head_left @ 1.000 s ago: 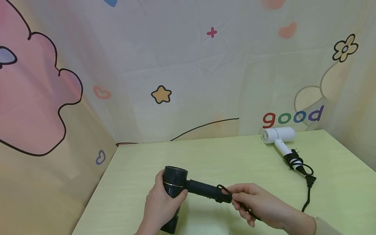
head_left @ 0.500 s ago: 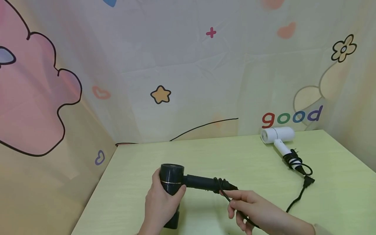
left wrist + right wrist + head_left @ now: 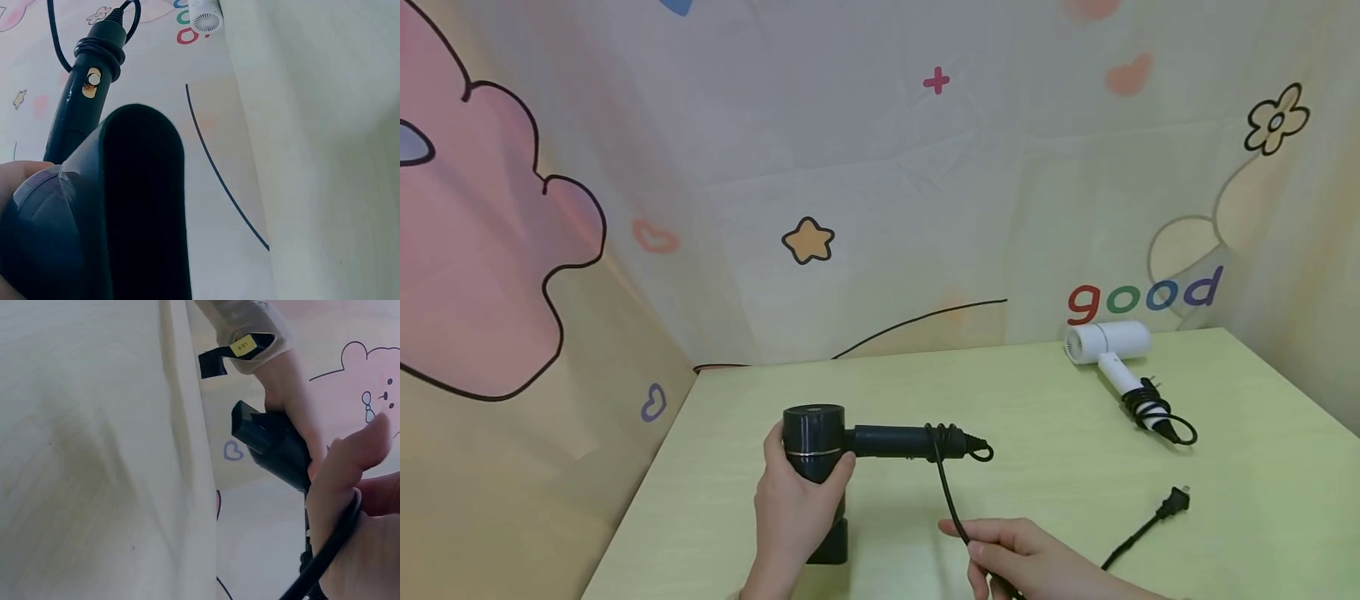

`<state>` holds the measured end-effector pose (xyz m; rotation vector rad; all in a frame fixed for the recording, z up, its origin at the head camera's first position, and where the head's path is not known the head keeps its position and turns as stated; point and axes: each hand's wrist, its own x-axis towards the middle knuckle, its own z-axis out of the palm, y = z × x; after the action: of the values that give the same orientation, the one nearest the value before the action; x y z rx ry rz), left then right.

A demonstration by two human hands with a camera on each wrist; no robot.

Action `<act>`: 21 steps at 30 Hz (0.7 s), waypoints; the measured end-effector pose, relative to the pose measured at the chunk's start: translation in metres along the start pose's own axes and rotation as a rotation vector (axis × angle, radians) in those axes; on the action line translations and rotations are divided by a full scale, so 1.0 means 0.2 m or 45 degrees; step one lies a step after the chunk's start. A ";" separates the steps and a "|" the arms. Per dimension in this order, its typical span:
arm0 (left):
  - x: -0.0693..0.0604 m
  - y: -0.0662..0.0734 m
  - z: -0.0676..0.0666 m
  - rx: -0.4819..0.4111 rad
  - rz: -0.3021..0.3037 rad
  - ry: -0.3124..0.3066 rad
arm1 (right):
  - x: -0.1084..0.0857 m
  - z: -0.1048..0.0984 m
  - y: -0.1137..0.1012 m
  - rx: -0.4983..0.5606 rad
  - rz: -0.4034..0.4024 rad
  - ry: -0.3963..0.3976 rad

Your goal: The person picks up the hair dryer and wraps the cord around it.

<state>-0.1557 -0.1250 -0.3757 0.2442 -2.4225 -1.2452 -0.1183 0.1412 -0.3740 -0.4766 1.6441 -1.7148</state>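
A dark hair dryer (image 3: 891,442) is held above the table, its handle level and pointing right. My left hand (image 3: 797,508) grips its barrel, thumb on the near side; the left wrist view shows the wide nozzle (image 3: 147,206) up close. Black cord (image 3: 950,492) is wound round the end of the handle, with a small loop at the tip. One length of it runs down to my right hand (image 3: 1015,550), which pinches it between thumb and fingers. Beyond that hand the cord's plug (image 3: 1174,502) sticks out to the right. The right wrist view shows the cord (image 3: 331,550) crossing the fingers.
A white hair dryer (image 3: 1108,342) lies at the back right of the pale table (image 3: 737,433), its own black cord (image 3: 1148,404) wrapped round its handle. A printed cloth (image 3: 880,167) hangs behind the table and along its sides.
The dark hair dryer has shifted left and its handle has come level. My right hand has moved down, drawing the cord away from the handle. The plug has moved lower, away from the white dryer.
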 end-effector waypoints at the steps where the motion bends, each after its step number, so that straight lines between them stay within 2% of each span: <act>1: 0.00 0.00 0.00 -0.008 -0.006 -0.002 | 0.00 0.00 0.01 -0.002 0.002 0.006; 5: 0.00 0.01 -0.01 -0.054 -0.042 -0.021 | 0.02 0.01 0.03 0.000 0.023 0.042; 17: -0.01 0.04 -0.03 -0.214 -0.183 -0.143 | 0.09 -0.01 0.10 -0.147 0.023 0.127; 21: -0.02 0.06 -0.03 -0.252 -0.214 -0.175 | 0.11 -0.02 0.11 -0.136 0.044 0.148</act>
<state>-0.1495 -0.1223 -0.3641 0.3193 -2.4099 -1.6134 -0.1315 0.1294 -0.4005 -0.4030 1.8235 -1.6622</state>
